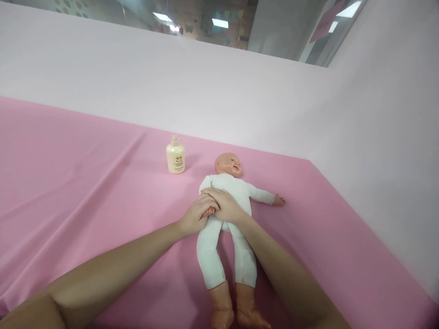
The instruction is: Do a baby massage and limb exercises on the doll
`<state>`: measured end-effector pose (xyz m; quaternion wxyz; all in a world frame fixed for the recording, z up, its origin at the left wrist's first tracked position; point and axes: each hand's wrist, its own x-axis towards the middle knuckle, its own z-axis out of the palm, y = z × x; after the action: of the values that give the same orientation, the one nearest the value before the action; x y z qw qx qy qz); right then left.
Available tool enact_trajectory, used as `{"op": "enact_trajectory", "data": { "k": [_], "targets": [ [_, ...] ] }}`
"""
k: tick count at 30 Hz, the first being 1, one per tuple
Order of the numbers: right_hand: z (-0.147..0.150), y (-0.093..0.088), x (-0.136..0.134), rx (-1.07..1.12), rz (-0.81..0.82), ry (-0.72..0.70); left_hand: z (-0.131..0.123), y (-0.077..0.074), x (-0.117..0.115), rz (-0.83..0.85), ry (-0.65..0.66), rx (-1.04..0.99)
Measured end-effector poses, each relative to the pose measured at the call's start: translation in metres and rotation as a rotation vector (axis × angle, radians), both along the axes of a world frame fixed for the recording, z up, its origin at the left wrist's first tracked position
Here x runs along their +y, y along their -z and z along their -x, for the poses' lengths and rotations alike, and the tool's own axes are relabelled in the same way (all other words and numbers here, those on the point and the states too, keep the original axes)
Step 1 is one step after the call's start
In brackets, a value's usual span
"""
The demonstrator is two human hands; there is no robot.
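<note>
Small dark print (179,164) on the cream bottle (172,155), too tiny to read.

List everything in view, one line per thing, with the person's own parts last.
Doll: one, white body with tan head, hands and feet, lying on the pink cover
Bottle: one, cream with dark print, standing beyond the hands, left of the doll's head
Pink cover: one, pink, creased at left, beneath doll and bottle
Walls: two, whitish, behind and at right
Glass pane: one, showing lights and coloured shapes, top
Left hand: one, bare, around the doll's hand
Right hand: one, bare, across the doll's bent arm
Forearms: two, bare, from below
</note>
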<state>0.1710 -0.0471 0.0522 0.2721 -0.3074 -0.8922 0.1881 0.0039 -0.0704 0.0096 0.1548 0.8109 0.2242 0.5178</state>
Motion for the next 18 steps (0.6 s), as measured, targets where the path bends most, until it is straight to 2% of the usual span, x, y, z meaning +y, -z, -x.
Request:
{"op": "enact_trajectory", "data": {
  "k": [7,18],
  "targets": [
    [0.0008,0.0005,0.0005,0.015,-0.004,-0.011,0.0016,0.0021,0.0018,-0.01,0.016,0.006],
    [0.0006,-0.0017,-0.0009,0.017,0.019,-0.009,0.0011,-0.0038,-0.0001,-0.049,0.005,0.013]
  ]
}}
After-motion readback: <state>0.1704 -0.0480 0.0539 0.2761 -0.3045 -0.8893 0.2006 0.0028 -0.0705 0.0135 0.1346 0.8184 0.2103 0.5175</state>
